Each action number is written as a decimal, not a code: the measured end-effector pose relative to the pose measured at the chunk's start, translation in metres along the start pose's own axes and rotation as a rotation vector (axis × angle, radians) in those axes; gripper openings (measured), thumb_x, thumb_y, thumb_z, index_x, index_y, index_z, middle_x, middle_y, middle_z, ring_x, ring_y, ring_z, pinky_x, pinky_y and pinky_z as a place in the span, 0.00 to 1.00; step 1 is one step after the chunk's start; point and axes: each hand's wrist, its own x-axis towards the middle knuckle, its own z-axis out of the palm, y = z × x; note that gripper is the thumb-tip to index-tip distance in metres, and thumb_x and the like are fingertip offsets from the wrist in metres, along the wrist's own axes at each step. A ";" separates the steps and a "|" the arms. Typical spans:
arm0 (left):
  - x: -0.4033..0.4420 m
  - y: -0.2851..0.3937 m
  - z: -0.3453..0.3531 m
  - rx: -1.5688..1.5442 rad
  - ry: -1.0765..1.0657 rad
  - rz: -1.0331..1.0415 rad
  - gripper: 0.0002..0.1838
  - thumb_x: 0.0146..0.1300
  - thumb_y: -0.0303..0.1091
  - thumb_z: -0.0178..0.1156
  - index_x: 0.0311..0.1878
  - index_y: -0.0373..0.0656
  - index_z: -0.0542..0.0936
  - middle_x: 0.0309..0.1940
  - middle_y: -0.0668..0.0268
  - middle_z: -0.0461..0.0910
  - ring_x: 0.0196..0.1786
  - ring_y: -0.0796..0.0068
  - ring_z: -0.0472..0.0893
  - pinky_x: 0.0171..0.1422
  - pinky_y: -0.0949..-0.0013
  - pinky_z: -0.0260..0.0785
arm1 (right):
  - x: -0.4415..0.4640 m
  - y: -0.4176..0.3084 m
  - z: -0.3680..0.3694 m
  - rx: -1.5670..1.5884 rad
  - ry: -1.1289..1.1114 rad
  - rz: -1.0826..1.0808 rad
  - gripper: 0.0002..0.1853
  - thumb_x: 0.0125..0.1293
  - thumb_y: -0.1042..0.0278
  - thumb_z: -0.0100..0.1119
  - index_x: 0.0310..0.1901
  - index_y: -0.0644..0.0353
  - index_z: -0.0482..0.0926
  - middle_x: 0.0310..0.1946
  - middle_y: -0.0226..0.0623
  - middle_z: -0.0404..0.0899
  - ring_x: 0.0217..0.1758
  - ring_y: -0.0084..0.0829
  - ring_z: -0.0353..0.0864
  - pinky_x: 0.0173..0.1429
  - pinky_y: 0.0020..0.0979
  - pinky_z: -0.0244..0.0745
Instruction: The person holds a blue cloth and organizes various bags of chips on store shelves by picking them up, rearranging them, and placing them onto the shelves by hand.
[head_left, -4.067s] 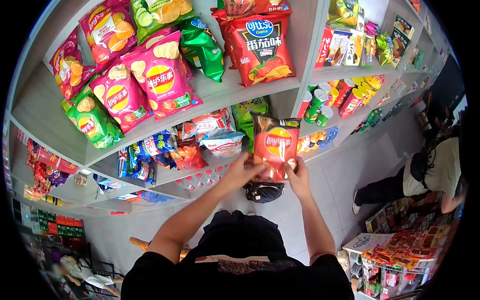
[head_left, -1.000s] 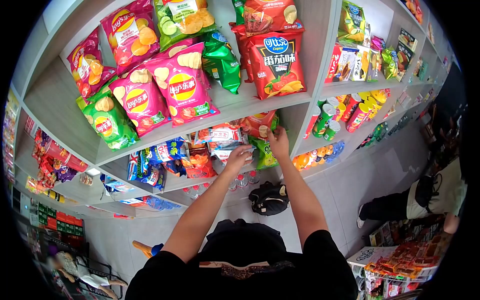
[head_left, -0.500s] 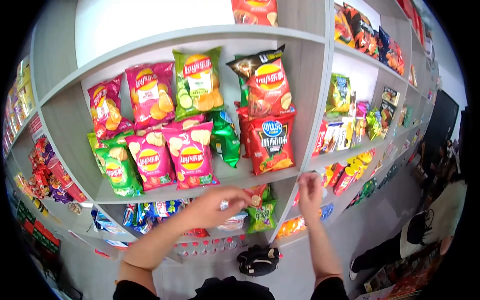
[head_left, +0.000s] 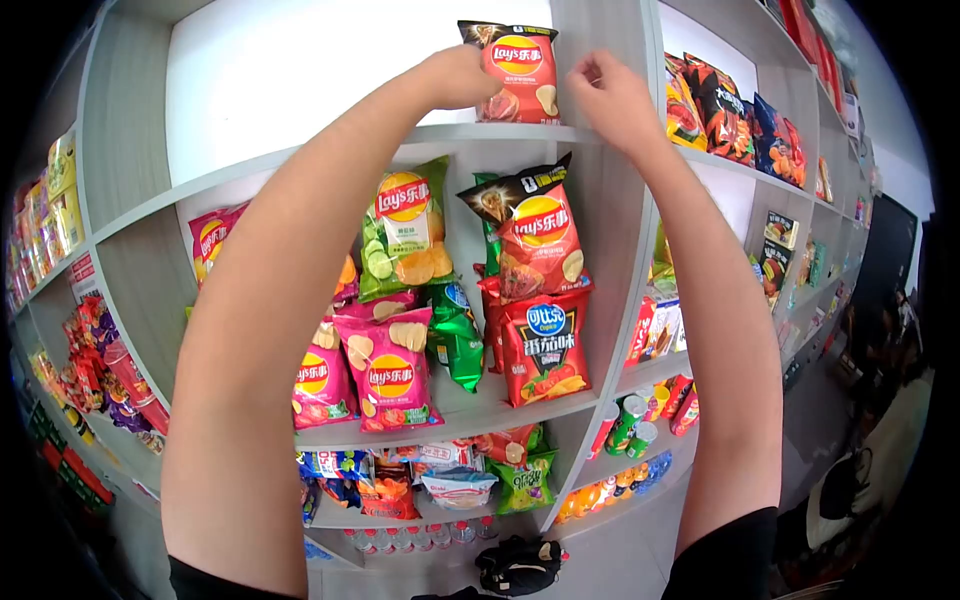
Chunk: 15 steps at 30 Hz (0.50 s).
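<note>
A red and black bag of Lay's potato chips stands upright on the upper shelf. My left hand is at its left edge, fingers bent and closed against the bag, the fingertips partly out of sight. To the right of the bag, apart from it, is my right hand, loosely curved with a gap between thumb and fingers and nothing visible in it. Below are a matching red bag, a green cucumber-flavour bag and a pink bag.
Grey shelf boards and an upright divider frame the compartments. More chip bags stand in the compartment to the right. A black backpack lies on the floor below. Another person's light clothing shows at the lower right.
Both hands have risen from in front of the lower shelves to the upper shelf. The left has reached the red chip bag. The view has tilted up, showing the whole bag.
</note>
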 end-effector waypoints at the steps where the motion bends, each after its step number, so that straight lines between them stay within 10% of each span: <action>1: 0.009 0.001 0.000 0.068 -0.083 -0.025 0.21 0.58 0.44 0.58 0.44 0.33 0.80 0.38 0.54 0.82 0.42 0.63 0.81 0.48 0.64 0.72 | 0.013 0.006 0.006 -0.060 -0.080 0.051 0.17 0.57 0.57 0.58 0.39 0.65 0.77 0.34 0.48 0.83 0.39 0.43 0.83 0.46 0.38 0.76; 10: 0.075 -0.022 0.039 -0.262 -0.485 -0.414 0.33 0.57 0.47 0.61 0.64 0.41 0.70 0.68 0.57 0.65 0.69 0.61 0.65 0.64 0.52 0.67 | 0.074 0.046 0.055 0.181 -0.618 0.559 0.30 0.58 0.54 0.61 0.58 0.65 0.71 0.49 0.46 0.77 0.46 0.43 0.77 0.48 0.47 0.75; 15: 0.074 -0.022 0.050 -0.348 -0.520 -0.509 0.30 0.58 0.46 0.61 0.61 0.40 0.72 0.65 0.57 0.68 0.66 0.62 0.67 0.67 0.55 0.62 | 0.076 0.055 0.068 0.313 -0.647 0.593 0.31 0.59 0.54 0.61 0.58 0.67 0.68 0.50 0.45 0.75 0.48 0.36 0.76 0.46 0.41 0.74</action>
